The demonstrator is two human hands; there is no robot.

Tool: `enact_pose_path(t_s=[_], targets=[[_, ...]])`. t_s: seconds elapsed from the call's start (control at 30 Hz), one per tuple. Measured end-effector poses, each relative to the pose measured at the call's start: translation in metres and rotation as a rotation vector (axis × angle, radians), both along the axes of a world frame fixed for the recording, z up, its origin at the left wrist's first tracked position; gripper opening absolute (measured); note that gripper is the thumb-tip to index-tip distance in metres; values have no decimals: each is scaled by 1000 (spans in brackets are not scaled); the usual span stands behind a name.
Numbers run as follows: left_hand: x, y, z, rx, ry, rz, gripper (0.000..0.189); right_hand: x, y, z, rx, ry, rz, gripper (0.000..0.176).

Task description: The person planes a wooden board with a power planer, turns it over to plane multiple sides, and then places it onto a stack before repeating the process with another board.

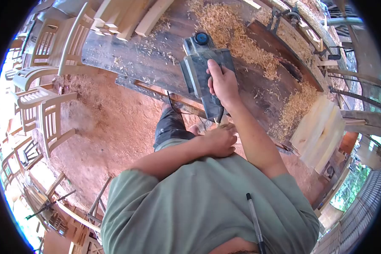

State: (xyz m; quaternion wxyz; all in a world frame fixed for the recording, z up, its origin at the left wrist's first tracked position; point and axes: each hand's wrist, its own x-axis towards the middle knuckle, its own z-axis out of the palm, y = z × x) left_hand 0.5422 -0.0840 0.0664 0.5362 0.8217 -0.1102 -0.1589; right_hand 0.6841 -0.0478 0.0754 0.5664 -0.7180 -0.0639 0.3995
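I judge the step in hand to be handling the electric planer (193, 70), over the near edge of the dark workbench (127, 55), with the right hand (222, 82) wrapped round its handle. The left hand (221, 140) curls beside the power cord (220, 113); I can't tell whether it grips it. The next move calls for keeping that cord clear. Shavings (258, 55) litter the bench; wooden chairs (50, 103) stand on the reddish floor (95, 114).

Single head-worn fisheye view, facing forward and steeply down, the wearer's green T-shirt (199, 203) close below, electric planer (201, 63) at arm's reach, workbench (156, 63) beyond, dark curved border around.
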Motion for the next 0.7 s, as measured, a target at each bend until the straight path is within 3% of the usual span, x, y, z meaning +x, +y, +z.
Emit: enact_pose_path(t_s=[0.07,0.13,0.23,0.3,0.4,0.47,0.57,0.63,0.7], targets=[[1,-30,-36,647,135,-123,52,0,2,0,-22,-13,-16,49],[11,-25,-32,646,240,-210,58,1,8,4,-46,-28,-29,49],[16,-6,-20,525,396,-354,69,1,22,5,-69,-26,-61,50],[23,6,-16,448,367,-389,69,11,41,2,-43,-44,-72,50],[16,-6,-55,459,275,-363,71,28,74,-5,-46,-70,-105,58],[14,-3,-56,453,249,-346,71,40,97,-12,5,-178,-69,63],[18,11,-52,378,184,-323,68,50,120,-10,78,-138,-27,58],[11,40,-43,48,318,-163,68,45,109,-5,118,-121,-13,56],[-17,71,-35,-108,359,-75,57,35,75,-2,156,13,76,55]])
